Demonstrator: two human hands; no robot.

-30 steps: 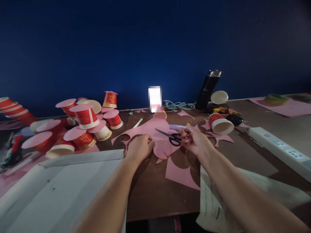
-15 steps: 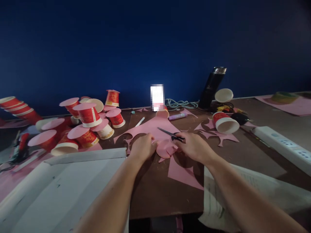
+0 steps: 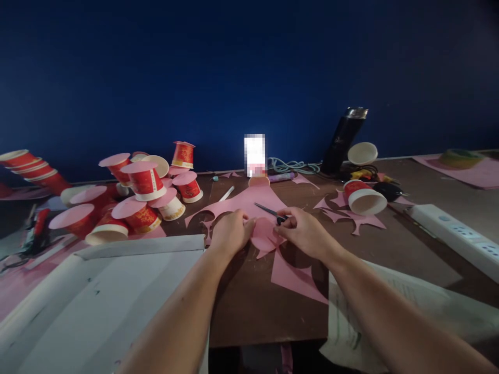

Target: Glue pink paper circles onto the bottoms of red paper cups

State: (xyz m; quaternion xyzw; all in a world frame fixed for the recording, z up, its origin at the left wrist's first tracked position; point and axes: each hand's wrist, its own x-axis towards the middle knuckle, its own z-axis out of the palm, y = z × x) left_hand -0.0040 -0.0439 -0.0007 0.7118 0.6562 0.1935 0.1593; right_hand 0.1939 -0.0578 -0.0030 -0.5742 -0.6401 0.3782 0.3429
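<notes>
In the middle of the desk, my left hand (image 3: 234, 228) has its fingers and thumb closed at the left edge of a roundish piece of pink paper (image 3: 262, 238). My right hand (image 3: 302, 231) grips the dark handles of a pair of scissors (image 3: 265, 209), whose blades point away to the upper left. The right fingertips are close to the paper's right edge. Beneath both hands lies a larger pink paper sheet (image 3: 255, 200) with curved cut-outs. Another pink offcut (image 3: 294, 278) rests nearer the desk's front edge.
Red paper cups topped with pink discs (image 3: 142, 182) crowd the left. A white box lid (image 3: 128, 291) fills the front left. At right are a tipped cup (image 3: 364, 198), pink scraps (image 3: 351, 215), a power strip (image 3: 456, 228) and a printed sheet (image 3: 413, 306). A black flask (image 3: 343, 143) leans behind.
The view has shifted slightly. The flaps on the round pink paper look flatter, and my right fingers have moved slightly on the scissors' handles. My left thumb has moved slightly toward the paper.
</notes>
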